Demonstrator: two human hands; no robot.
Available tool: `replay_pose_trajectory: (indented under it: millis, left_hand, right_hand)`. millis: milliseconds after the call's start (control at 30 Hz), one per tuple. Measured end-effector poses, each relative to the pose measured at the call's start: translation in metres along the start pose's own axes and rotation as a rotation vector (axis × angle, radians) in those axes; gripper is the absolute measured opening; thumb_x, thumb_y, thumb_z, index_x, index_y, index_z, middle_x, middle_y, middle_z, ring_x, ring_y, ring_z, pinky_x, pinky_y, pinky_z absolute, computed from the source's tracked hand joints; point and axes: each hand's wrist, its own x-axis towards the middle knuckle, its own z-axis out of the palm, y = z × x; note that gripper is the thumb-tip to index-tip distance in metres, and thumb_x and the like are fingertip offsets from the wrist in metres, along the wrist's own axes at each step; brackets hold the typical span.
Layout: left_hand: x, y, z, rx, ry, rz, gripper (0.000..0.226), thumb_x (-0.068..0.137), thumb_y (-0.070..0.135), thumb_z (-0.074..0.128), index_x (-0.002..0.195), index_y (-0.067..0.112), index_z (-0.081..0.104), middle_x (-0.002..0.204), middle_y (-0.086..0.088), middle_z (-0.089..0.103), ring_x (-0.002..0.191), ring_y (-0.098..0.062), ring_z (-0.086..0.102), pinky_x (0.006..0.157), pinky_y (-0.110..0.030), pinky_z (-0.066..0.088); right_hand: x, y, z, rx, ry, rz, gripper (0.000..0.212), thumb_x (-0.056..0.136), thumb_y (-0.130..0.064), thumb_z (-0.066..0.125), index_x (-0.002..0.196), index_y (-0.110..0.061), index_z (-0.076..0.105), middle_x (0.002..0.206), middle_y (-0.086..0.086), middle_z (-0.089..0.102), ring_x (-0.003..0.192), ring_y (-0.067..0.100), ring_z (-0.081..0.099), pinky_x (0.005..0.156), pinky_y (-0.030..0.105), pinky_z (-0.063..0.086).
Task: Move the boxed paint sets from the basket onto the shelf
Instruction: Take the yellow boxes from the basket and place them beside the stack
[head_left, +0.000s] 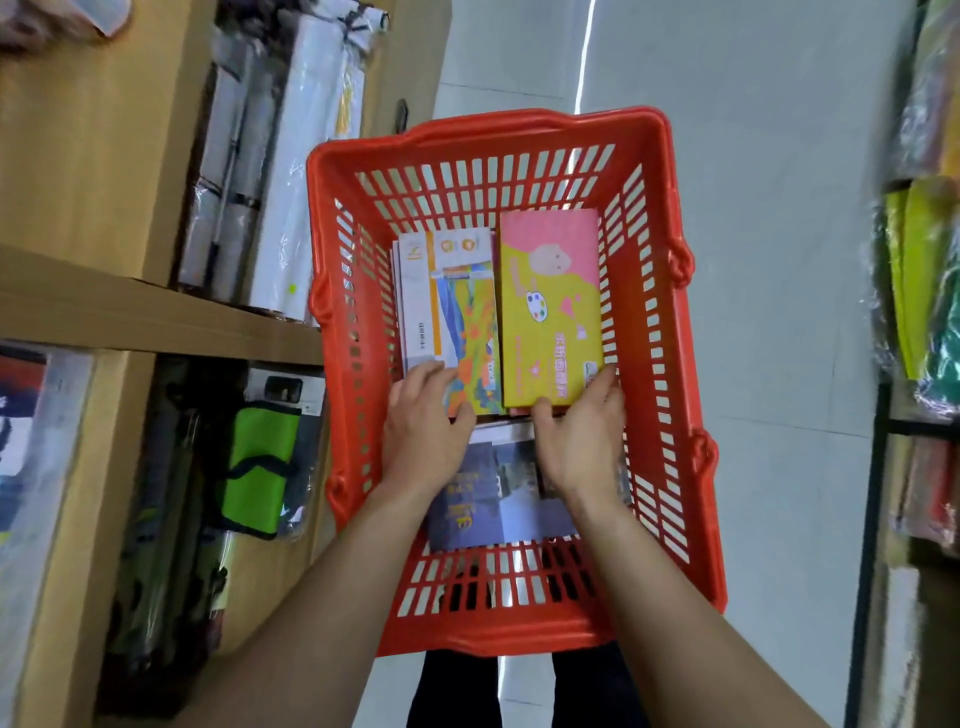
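A red plastic basket (670, 364) stands on the floor below me. Inside lie a yellow and pink paint set box (550, 291) on the right, a white and orange paint set box (447, 296) to its left, and a purple-blue box (498, 499) nearer to me. My right hand (582, 436) grips the near end of the yellow and pink box, fingers around its corner. On the near end of the white and orange box rests my left hand (426, 426), its fingers curled over the edge. More boxes seem to lie under these two.
A wooden shelf unit (156, 322) runs along the left, holding white wrapped rolls (291, 171) above and a green pouch (260, 467) with dark packs below. Another rack with coloured packets (919, 280) stands on the right. Grey floor lies beyond the basket.
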Motion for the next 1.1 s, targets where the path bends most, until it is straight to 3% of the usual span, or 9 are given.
replay_pose_trajectory:
  millis: [133,267,433,567,733,933,1100]
  left_hand:
    - [0.0,0.001,0.001,0.043,-0.029,0.016,0.047,0.091,0.026,0.062,0.137,0.017,0.059,0.145,-0.001,0.05,0.132,-0.026,0.043,0.107,-0.033,0.036]
    - [-0.002,0.0,0.004,0.106,-0.05,0.006,0.057,0.09,0.034,0.064,0.145,0.025,0.05,0.155,-0.001,0.04,0.141,-0.025,0.032,0.111,-0.039,0.036]
    - [-0.001,0.002,0.005,0.115,-0.051,0.01,0.055,0.091,0.036,0.064,0.143,0.025,0.052,0.157,0.0,0.038,0.143,-0.024,0.027,0.111,-0.041,0.035]
    - [-0.002,0.004,0.006,0.106,-0.054,0.002,0.052,0.091,0.035,0.064,0.142,0.026,0.053,0.157,0.001,0.037,0.144,-0.023,0.025,0.11,-0.038,0.035]
    - [-0.003,0.002,0.007,0.099,-0.048,0.01,0.053,0.091,0.033,0.065,0.142,0.027,0.052,0.158,0.002,0.035,0.145,-0.022,0.023,0.112,-0.038,0.032]
    - [-0.007,0.0,0.01,0.106,-0.093,0.03,0.061,0.09,0.038,0.065,0.147,0.03,0.044,0.162,0.001,0.028,0.147,-0.023,0.017,0.115,-0.042,0.029]
    - [-0.005,-0.004,0.007,0.077,-0.102,0.036,0.061,0.091,0.039,0.064,0.148,0.034,0.043,0.162,0.003,0.029,0.147,-0.023,0.018,0.115,-0.039,0.026]
  right_hand:
    - [0.009,-0.001,0.001,-0.045,0.022,0.037,0.079,0.091,-0.037,0.063,0.149,0.008,0.032,0.142,0.027,0.051,0.131,0.043,0.048,0.111,0.046,0.036]
    - [0.007,-0.001,0.007,-0.053,0.003,-0.003,0.088,0.091,-0.043,0.066,0.153,0.007,0.028,0.151,0.026,0.045,0.141,0.041,0.041,0.117,0.047,0.032]
    - [0.017,-0.001,0.007,-0.065,0.022,0.032,0.095,0.087,-0.058,0.065,0.151,0.004,0.032,0.146,0.024,0.051,0.132,0.044,0.047,0.11,0.048,0.035]
    - [0.023,-0.003,0.01,-0.037,0.034,0.05,0.092,0.086,-0.057,0.065,0.149,0.003,0.034,0.137,0.028,0.052,0.124,0.045,0.053,0.102,0.046,0.042]
    - [0.024,-0.002,0.013,-0.041,-0.017,0.033,0.106,0.086,-0.064,0.063,0.157,0.003,0.021,0.159,0.025,0.037,0.144,0.041,0.037,0.118,0.049,0.031]
    - [0.021,-0.002,0.005,0.086,0.063,0.042,0.101,0.079,-0.055,0.076,0.153,-0.003,0.032,0.142,0.023,0.05,0.132,0.041,0.047,0.109,0.047,0.036]
    - [0.01,-0.013,0.001,0.208,0.087,-0.014,0.096,0.083,-0.054,0.073,0.154,-0.006,0.03,0.145,0.019,0.047,0.131,0.035,0.051,0.104,0.043,0.043]
